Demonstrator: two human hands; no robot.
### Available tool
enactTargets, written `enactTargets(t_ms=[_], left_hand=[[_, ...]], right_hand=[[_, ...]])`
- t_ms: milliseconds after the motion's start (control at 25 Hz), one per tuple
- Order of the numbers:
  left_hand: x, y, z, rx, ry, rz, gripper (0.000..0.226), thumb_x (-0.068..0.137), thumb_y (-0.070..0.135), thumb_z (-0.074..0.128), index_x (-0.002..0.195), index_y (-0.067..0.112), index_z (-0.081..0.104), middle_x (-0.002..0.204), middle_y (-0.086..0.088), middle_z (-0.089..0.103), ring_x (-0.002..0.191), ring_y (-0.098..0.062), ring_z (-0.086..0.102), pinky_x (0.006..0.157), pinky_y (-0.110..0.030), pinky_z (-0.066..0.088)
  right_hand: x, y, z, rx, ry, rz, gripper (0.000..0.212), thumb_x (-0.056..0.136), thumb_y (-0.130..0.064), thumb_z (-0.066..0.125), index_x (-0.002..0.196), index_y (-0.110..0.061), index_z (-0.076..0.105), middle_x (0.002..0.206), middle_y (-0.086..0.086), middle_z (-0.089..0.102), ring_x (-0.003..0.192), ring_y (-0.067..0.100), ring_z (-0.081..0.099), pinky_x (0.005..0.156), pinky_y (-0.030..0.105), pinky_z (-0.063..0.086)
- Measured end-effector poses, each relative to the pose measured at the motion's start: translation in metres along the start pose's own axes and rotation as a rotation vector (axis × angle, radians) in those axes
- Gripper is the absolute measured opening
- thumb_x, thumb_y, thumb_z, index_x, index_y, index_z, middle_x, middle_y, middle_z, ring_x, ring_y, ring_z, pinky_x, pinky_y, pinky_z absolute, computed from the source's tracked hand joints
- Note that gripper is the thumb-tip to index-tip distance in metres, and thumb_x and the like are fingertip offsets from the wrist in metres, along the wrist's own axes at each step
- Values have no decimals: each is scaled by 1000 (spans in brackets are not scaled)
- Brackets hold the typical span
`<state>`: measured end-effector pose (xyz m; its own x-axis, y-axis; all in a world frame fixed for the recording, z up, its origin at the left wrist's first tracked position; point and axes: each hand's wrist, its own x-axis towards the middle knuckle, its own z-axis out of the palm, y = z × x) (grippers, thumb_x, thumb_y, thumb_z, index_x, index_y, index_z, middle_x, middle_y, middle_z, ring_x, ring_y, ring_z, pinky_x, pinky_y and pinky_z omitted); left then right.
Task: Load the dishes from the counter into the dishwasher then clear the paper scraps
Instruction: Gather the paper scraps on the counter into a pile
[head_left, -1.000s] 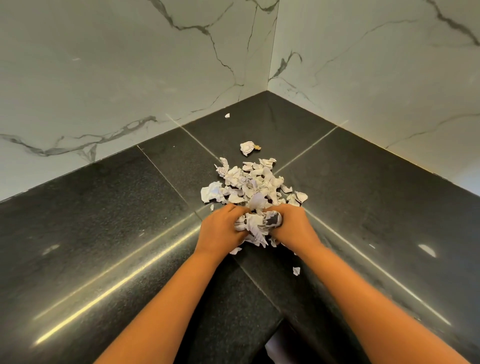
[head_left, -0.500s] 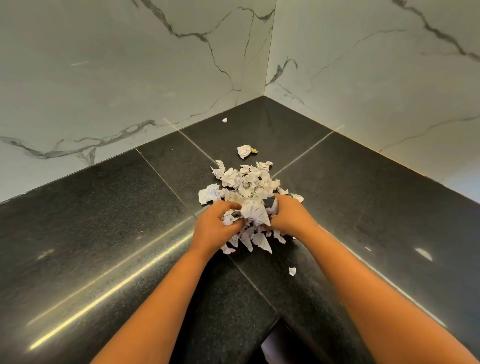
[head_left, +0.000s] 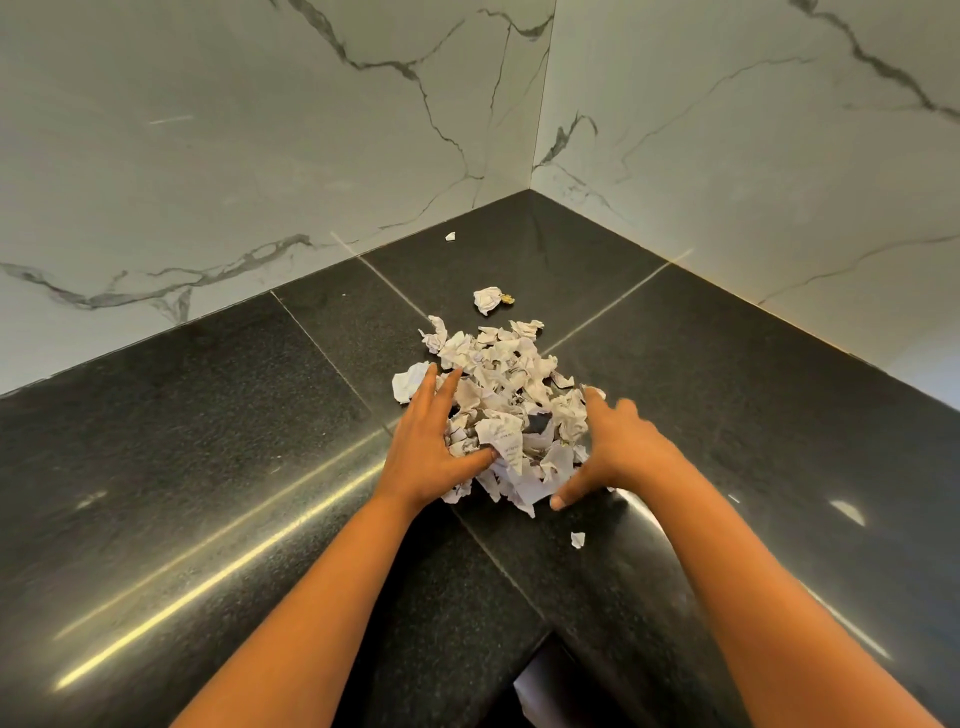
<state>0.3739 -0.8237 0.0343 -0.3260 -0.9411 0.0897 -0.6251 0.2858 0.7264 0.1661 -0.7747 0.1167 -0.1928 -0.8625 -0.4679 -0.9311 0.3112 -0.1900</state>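
A heap of paper scraps (head_left: 498, 400) is seen at the centre of the frame, lying on a black speckled counter (head_left: 208, 467) that runs into a corner. White marble walls (head_left: 234, 156) with grey veins fill the upper half of the frame. The heap is flanked by both hands. The left hand (head_left: 428, 447) is laid against the heap's left side, palm down, its fingers straight and spread over the outer scraps and its thumb stretched rightward under a printed piece. The right hand (head_left: 618, 447) is placed at the heap's right side, its fingers spread and slightly blurred. Its thumb is pointed toward the bottom of the frame, with the tip at the counter just beside the lowest scraps. Nothing is pinched or enclosed by either hand. Above the heap, apart from it, a single crumpled scrap (head_left: 487, 300) is found with a small yellowish crumb (head_left: 507, 299) touching its right edge. Higher up, close to the left wall, a tiny white scrap (head_left: 450, 236) is seen. Another small scrap (head_left: 577, 539) lies alone below the heap, near the right forearm. Long streaks of reflected light are carried by the counter at the lower left.
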Motion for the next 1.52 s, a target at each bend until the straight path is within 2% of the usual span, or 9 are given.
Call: enactTargets(t_ms=[120, 240, 400, 640, 800, 920, 1200, 1400, 1520], left_hand=[[3, -1, 2, 93, -44, 44, 106, 58, 80, 49, 146, 46, 2, 159, 8, -2, 146, -12, 2, 117, -45, 14], [2, -3, 3, 104, -84, 128, 102, 60, 83, 47, 145, 49, 2, 158, 13, 2, 145, -9, 7, 116, -48, 18], [-4, 0, 4, 56, -103, 214, 96, 63, 88, 38, 145, 48, 10, 157, 12, 12, 144, -10, 12, 114, -40, 21], [-6, 20, 17, -30, 124, 133, 65, 65, 71, 54, 125, 44, 53, 133, 8, 44, 123, -6, 43, 96, -30, 43], [-4, 30, 28, -188, 238, 77, 59, 65, 62, 59, 110, 24, 67, 112, 12, 50, 107, -3, 50, 87, -20, 41], [-3, 43, 34, -268, 324, 85, 51, 69, 56, 62, 97, 14, 69, 106, 9, 52, 100, -1, 51, 84, -19, 43], [-1, 73, 25, -305, 419, 193, 49, 73, 50, 61, 90, 5, 68, 103, 2, 54, 97, -6, 51, 81, -22, 45], [-13, 86, 11, -359, 501, 241, 43, 76, 45, 61, 89, 5, 70, 101, 1, 54, 95, -11, 55, 80, -32, 48], [-37, 85, -5, -377, 542, 247, 38, 77, 41, 60, 87, 6, 71, 99, 2, 55, 93, -15, 57, 77, -37, 49]], right_hand=[[0, -5, 13, 131, -114, 17, 142, 44, -37, 92, 148, -26, -5, 146, 12, 11, 117, 37, 48, 61, 33, 57], [10, -17, 22, 156, -78, -75, 148, 43, -37, 92, 147, -28, -12, 151, 10, -4, 134, 38, 31, 84, 39, 55], [19, -29, 21, 422, -173, -131, 142, 47, -27, 92, 148, -34, -7, 153, 4, -13, 133, 38, 32, 65, 36, 60], [24, -34, 45, 399, 121, -254, 105, 53, -22, 89, 139, -30, 29, 128, 7, 29, 111, 27, 50, 81, 33, 52], [26, -29, 55, 642, 204, -317, 68, 54, -16, 84, 116, -24, 57, 112, 6, 54, 92, 21, 59, 73, 35, 56], [17, -24, 53, 871, 217, -306, 42, 57, -1, 79, 92, -21, 64, 92, 5, 64, 76, 22, 66, 51, 30, 57], [-1, -19, 31, 993, 326, -326, 39, 57, 7, 72, 84, -20, 69, 74, -3, 67, 70, 22, 67, 57, 38, 58], [-28, -31, 23, 1222, 263, -341, 46, 59, 20, 64, 92, -11, 72, 80, 15, 71, 65, 25, 66, 57, 39, 58], [-53, -47, 32, 1275, 263, -403, 46, 57, 23, 66, 91, -8, 72, 80, 13, 72, 67, 23, 68, 56, 36, 57]])
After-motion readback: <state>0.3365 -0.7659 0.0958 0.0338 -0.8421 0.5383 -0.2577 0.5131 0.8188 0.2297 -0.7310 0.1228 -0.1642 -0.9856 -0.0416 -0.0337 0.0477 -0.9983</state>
